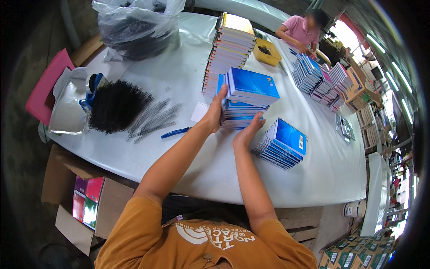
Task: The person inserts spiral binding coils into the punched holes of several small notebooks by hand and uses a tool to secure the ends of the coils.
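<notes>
Blue-covered notebooks [247, 96] sit in a short stack at the middle of the white table [188, 152], seen from the head camera. Left hand [215, 114] lies flat against the stack's left side, fingers extended upward. Right hand [247, 131] presses the stack's lower front edge, fingers spread. A taller mixed stack [228, 49] stands just behind. A fanned pile of spiral notebooks [282, 143] lies just right. Black binding coils [117, 105] and a blue pen [174, 132] lie left.
</notes>
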Available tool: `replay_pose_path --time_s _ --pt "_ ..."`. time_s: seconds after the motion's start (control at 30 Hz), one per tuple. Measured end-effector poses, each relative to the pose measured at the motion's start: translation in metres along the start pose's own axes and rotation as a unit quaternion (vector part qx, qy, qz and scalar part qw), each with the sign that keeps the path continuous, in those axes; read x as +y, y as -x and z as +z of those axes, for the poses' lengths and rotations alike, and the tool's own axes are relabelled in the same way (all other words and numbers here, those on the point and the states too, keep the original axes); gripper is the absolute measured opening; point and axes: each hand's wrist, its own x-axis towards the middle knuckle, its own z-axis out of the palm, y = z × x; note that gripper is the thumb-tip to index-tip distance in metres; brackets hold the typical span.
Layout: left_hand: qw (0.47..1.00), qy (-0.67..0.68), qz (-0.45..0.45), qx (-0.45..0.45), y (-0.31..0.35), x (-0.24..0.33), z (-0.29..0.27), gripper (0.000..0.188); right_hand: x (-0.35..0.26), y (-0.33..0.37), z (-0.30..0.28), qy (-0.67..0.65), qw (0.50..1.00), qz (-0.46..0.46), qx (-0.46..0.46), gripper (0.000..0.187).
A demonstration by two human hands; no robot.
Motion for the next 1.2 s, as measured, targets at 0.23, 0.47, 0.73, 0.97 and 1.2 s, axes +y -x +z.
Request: replay_pose_path --time_s 0.23,0.47,0.73,0.97,1.2 --pt "0.99 -0.066 0.021 0.12 -0.03 -0.049 0.019 0.104 0.006 -0.029 -0.002 -0.035 0.999 -0.017 0.029 0.107" --pt "0.997 0.009 -0.005 0.072 -0.03 -0.053 0.022 0.101 0.025 -0.031 -0.035 0.031 0.997 -0.06 -0.046 0.082" --pt "0.792 -0.458 0.38 0.135 0.013 -0.004 0.064 0.068 0.031 -0.01 -0.05 0.134 0.984 -0.096 -0.07 0.08" --pt "0.474 -0.783 0.4 0.038 -0.02 0.008 0.105 0.038 0.016 -0.003 -0.045 0.206 0.955 -0.098 -0.189 0.093" --pt "0.581 -0.755 0.303 0.01 -0.028 0.049 0.106 0.015 0.007 0.008 -0.04 0.166 0.956 -0.084 -0.225 0.099"
